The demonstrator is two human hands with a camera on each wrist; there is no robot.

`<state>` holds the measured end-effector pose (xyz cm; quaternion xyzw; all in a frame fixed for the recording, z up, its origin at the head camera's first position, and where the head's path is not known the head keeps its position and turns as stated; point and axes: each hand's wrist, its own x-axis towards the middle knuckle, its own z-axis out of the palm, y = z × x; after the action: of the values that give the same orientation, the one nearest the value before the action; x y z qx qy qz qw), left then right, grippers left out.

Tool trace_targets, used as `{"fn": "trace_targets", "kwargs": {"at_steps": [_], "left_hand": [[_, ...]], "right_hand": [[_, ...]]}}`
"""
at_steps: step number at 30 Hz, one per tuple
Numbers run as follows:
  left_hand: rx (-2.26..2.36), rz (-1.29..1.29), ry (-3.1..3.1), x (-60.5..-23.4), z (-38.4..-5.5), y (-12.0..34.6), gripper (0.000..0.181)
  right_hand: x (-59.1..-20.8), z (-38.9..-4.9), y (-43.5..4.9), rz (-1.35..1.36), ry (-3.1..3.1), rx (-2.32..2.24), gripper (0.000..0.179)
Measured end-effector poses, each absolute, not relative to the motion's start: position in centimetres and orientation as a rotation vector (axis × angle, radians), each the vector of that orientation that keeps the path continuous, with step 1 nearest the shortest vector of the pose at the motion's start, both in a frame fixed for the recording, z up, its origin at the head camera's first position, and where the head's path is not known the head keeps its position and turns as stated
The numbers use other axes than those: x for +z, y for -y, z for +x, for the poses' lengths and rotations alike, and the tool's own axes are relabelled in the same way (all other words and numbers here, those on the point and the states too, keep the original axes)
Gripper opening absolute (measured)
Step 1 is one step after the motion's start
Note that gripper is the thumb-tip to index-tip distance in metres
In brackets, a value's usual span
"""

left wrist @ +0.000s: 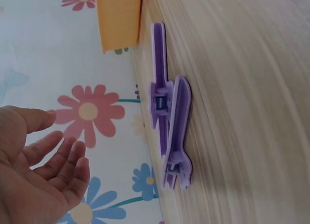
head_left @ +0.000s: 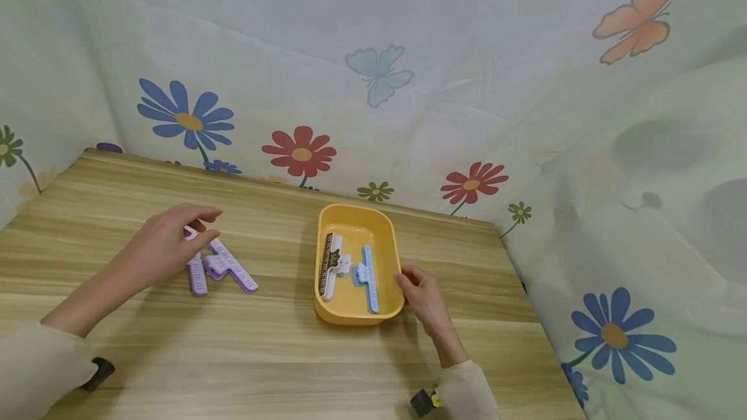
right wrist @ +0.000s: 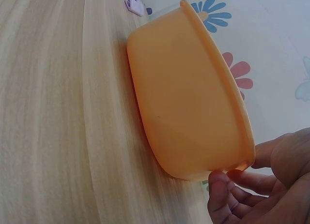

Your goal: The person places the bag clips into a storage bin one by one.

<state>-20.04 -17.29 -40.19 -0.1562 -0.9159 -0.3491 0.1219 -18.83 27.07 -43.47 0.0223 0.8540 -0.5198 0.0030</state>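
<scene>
My left hand [head_left: 165,238] hovers over two purple clips, its fingers loosely bent and nothing between them. One purple clip [head_left: 239,273] lies at a slant against the other purple clip [head_left: 198,280] on the table; in the left wrist view they overlap. My right hand [head_left: 426,300] pinches the right rim of a yellow plastic box [head_left: 357,320], thumb at the rim and fingers against the outer wall. Inside the box, a white clip with a dark ruler-like strip [head_left: 327,271] lies along the left wall. A light blue clip [head_left: 371,284] lies toward the right.
The wooden table [head_left: 251,355] ends at the back against a pale curtain [head_left: 262,57] printed with flowers and butterflies. The curtain also hangs along the right side. The box stands near the table's back edge, right of the purple clips.
</scene>
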Motion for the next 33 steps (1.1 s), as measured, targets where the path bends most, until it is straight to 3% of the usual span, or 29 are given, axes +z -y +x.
{"fn": "trace_targets", "kwargs": {"at_steps": [33], "left_hand": [[-1.018, -0.304, 2.833, -43.9, -19.9, 22.3, 0.05]], "right_hand": [[-43.4, -18.8, -27.0, 0.076, -2.685, -1.625, 0.03]]}}
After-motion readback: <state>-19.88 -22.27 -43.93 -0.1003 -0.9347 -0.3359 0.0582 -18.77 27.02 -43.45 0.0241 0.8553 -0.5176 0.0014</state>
